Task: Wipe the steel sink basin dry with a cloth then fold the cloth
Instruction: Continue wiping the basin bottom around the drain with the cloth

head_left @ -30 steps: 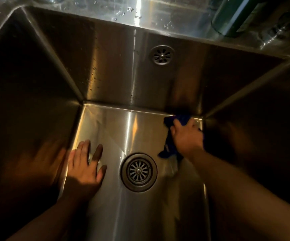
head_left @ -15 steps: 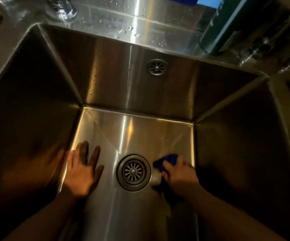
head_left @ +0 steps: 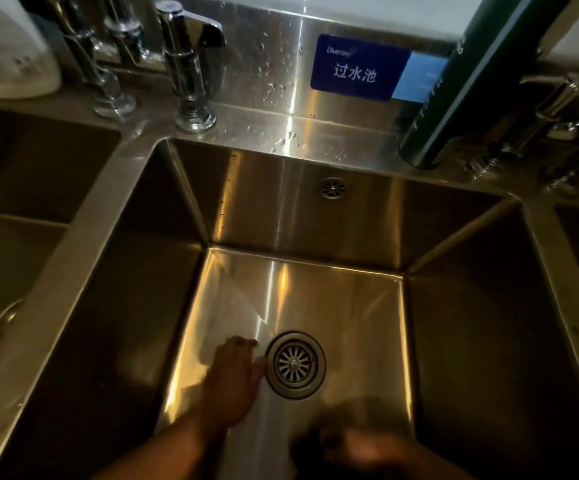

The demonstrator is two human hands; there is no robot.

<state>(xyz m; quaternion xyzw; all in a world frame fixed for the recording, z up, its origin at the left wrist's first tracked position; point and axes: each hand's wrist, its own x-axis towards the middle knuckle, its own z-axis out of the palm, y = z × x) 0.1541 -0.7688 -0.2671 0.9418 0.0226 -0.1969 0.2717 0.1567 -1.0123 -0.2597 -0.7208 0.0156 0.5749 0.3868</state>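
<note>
left hand [head_left: 232, 379]: open, palm-down on the sink basin [head_left: 316, 289] floor, right beside the drain strainer [head_left: 295, 364] | right hand [head_left: 361, 448]: total blur at the near edge, can't tell its grip | cloth [head_left: 303, 446]: dark smear beside it, I think | progress: mid-wipe imo, droplets [head_left: 281, 140] on the back ledge, fold not started

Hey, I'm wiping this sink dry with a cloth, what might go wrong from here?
1. Water droplets sit on the ledge behind the sink basin; they may run down into it after it is wiped.
2. The left hand rests on the basin floor beside the drain, so it may leave prints and cover a damp patch.
3. The right hand is blurred in motion; a fast pass could miss the corners.
</note>
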